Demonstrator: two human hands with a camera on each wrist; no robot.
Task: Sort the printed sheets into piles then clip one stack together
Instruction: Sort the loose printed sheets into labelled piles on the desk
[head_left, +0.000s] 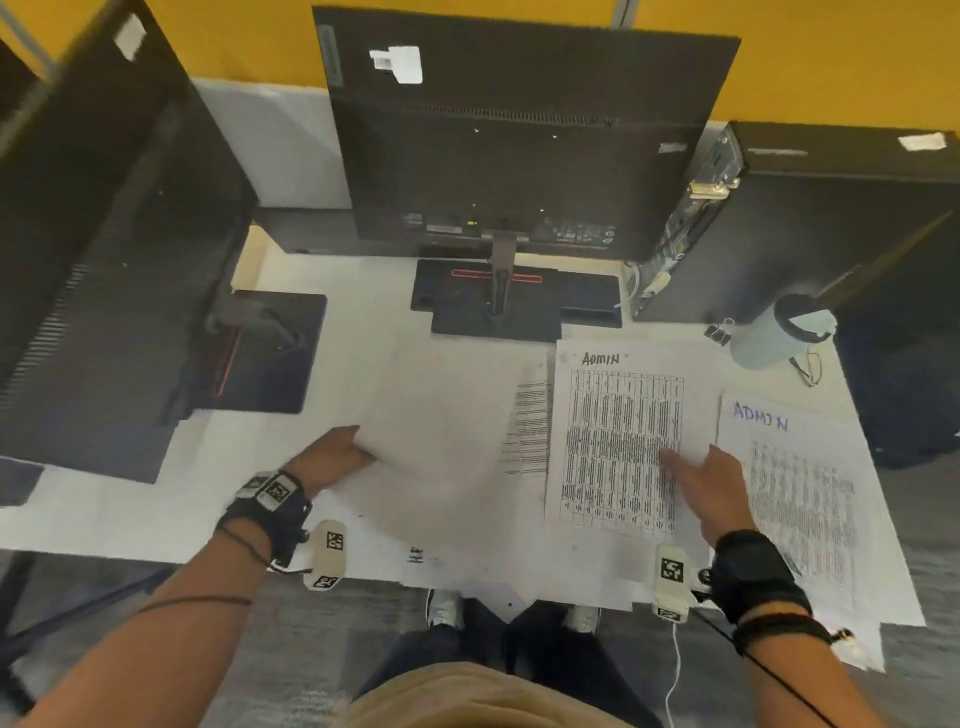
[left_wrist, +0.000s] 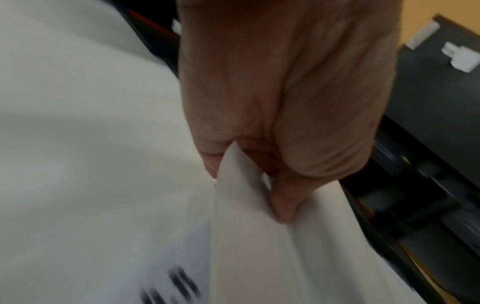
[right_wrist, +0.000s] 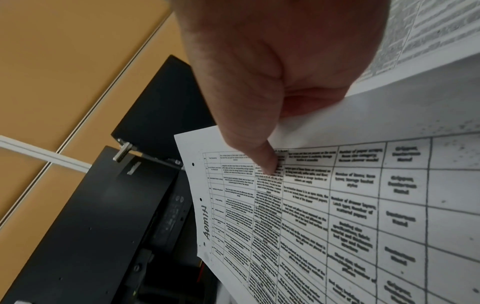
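Printed sheets lie spread over the white desk (head_left: 130, 509). My left hand (head_left: 358, 453) pinches the edge of a blurred white sheet (head_left: 441, 441) lifted over the middle pile; the left wrist view shows the thumb (left_wrist: 283, 205) on that sheet (left_wrist: 259, 257). My right hand (head_left: 685, 460) holds the right edge of a table sheet headed ADMIN (head_left: 613, 431), its thumb (right_wrist: 267, 162) on the print (right_wrist: 337, 205) and the other fingers hidden behind the raised edge. A second ADMIN sheet (head_left: 800, 499) lies further right. A black binder clip (head_left: 719, 332) sits at the back right.
A monitor's back (head_left: 519, 130) and its stand (head_left: 493, 306) fill the far side. Another monitor (head_left: 104, 234) stands at the left and a black computer case (head_left: 831, 208) at the right. A pale cup (head_left: 779, 335) stands beside the clip. Sheets overhang the desk's near edge.
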